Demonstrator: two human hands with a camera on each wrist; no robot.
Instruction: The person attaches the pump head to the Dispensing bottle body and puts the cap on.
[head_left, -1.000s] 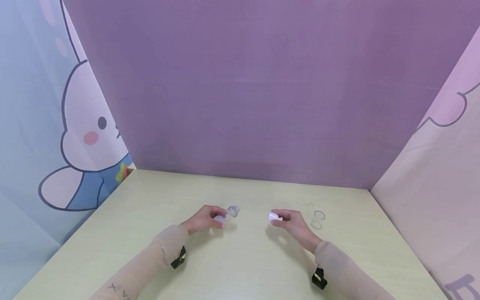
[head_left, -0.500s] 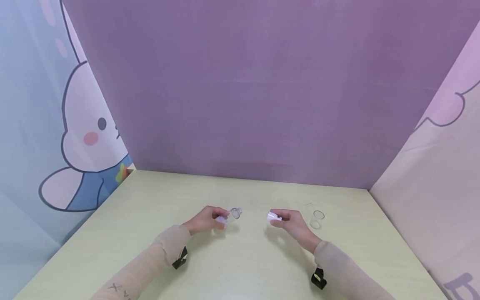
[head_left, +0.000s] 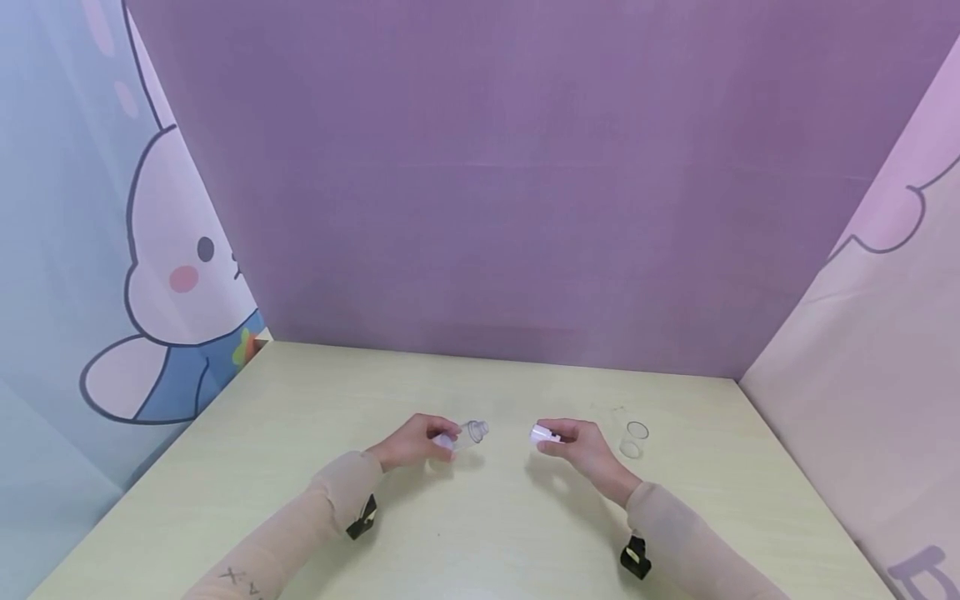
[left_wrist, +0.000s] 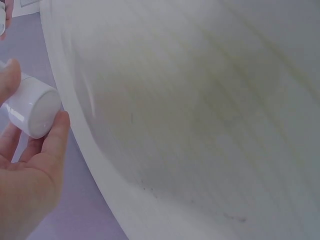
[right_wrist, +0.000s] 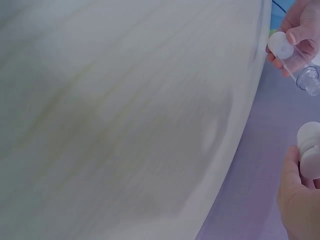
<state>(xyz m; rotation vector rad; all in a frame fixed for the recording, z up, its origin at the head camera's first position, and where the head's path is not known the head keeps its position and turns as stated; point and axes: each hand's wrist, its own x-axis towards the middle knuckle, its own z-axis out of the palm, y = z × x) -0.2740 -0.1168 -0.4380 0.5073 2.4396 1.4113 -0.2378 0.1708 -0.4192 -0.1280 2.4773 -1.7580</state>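
A clear bottle (head_left: 467, 435) with a narrow neck and a white base is held by my left hand (head_left: 417, 440), its neck pointing right. In the left wrist view, the thumb and fingers of my left hand (left_wrist: 32, 185) grip around the white base (left_wrist: 31, 107). My right hand (head_left: 588, 455) pinches a small white pump-like part (head_left: 543, 434), facing the bottle across a gap. The right wrist view has the white part (right_wrist: 310, 150) in my right hand (right_wrist: 300, 200), and the clear bottle (right_wrist: 295, 62) above it in the other hand.
A clear open cylinder (head_left: 632, 441) stands on the pale table (head_left: 480, 533), right of my right hand. A purple panel (head_left: 480, 183) rises behind the table, with patterned cloth (head_left: 60, 250) on the left.
The bottle in my left hand has moved slightly right, and its neck has tilted toward my right hand. My right hand has shifted slightly left with the white part.
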